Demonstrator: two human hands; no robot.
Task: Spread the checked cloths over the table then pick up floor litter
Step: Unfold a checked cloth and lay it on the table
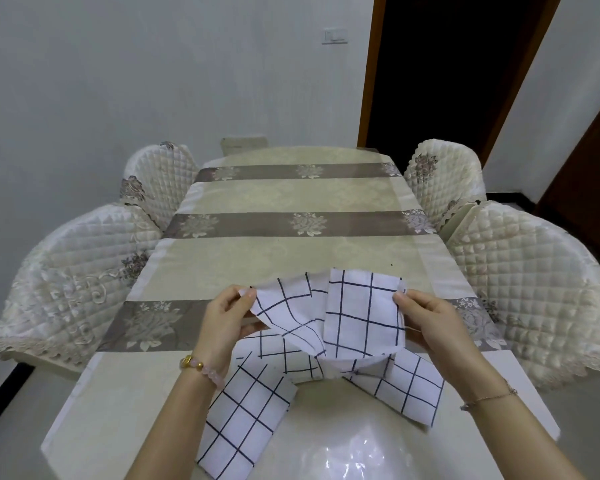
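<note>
A white cloth with dark blue checks (357, 313) is held up, half unfolded, just above the near end of the table (291, 251). My left hand (227, 318) pinches its left corner and my right hand (426, 322) pinches its right edge. Under it lie more checked cloths: a folded one (243, 420) stretching toward the near left, another (409, 382) at the right, and a third (284, 358) partly hidden beneath the lifted cloth. The floor is barely in view and no litter shows.
The table wears a cream and grey-brown striped floral cover under clear plastic. Two quilted cream chairs stand on the left (73, 278) (156, 181) and two on the right (541, 292) (444, 178). A dark doorway (458, 71) opens beyond the far right corner.
</note>
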